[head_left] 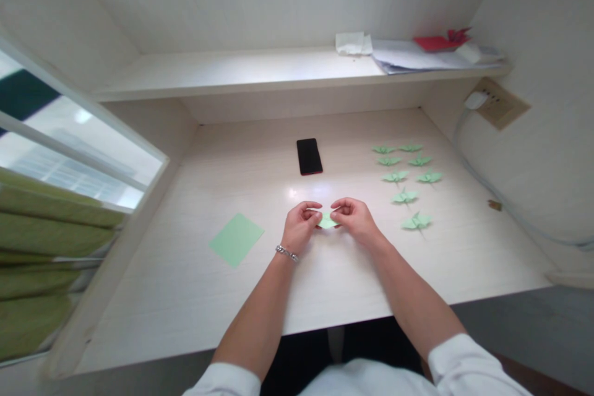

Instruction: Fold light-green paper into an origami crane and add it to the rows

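Between my two hands is a small piece of folded green paper, pinched from both sides over the desk. My left hand, with a chain bracelet at its wrist, grips the left end between thumb and fingers. The right end is in the closed thumb and fingers of my right hand. My fingers cover the ends of the paper. A flat green paper square lies to the left of my left hand. Several folded green paper cranes stand in two rough columns to my right.
A black phone lies beyond my hands on the white desk. The shelf at the back bears papers and a red folded paper. A plug and cable run along the right wall.
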### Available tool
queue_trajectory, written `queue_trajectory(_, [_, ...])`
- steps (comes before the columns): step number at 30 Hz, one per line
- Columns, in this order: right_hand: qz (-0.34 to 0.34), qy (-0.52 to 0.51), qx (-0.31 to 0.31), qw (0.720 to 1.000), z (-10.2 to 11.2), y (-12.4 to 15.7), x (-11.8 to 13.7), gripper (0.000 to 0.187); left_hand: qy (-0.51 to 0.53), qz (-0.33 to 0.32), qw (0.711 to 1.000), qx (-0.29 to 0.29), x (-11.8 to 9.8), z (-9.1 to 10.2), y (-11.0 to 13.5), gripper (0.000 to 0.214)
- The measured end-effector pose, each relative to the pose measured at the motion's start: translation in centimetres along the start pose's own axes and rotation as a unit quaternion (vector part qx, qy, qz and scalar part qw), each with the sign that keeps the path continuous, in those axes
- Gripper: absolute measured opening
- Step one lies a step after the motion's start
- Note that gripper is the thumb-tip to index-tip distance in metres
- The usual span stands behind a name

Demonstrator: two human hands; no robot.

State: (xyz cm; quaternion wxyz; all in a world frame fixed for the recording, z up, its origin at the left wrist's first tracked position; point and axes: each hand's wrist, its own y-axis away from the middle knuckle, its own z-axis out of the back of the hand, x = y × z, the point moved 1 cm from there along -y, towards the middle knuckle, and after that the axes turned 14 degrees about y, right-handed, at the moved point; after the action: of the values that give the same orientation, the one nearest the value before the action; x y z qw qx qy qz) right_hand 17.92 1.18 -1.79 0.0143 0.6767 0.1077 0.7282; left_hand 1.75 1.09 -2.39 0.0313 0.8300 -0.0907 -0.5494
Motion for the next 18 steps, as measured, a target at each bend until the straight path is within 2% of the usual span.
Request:
queue_trajectory(7, [0.003, 0.017, 0.01, 1.0, 0.34, -0.13, -0.09, 0.034, 0.01, 0.009, 0.998, 0.054, -0.31, 0.2, -0.16, 0.04])
queue_trajectory(11, [0.0, 0.019, 0.0, 1.0, 0.42, -0.19, -0.19, 0.035, -0.01, -0.011, 1.0, 0.019, -0.37, 0.15, -0.25, 0.039])
queue_trajectory(18, [-0.017, -0.003, 0.043, 0.999, 0.37, -0.02, -0.19, 0.037, -0.046, -0.054, 0.997, -0.007, -0.11, 0.48, -0.22, 0.035])
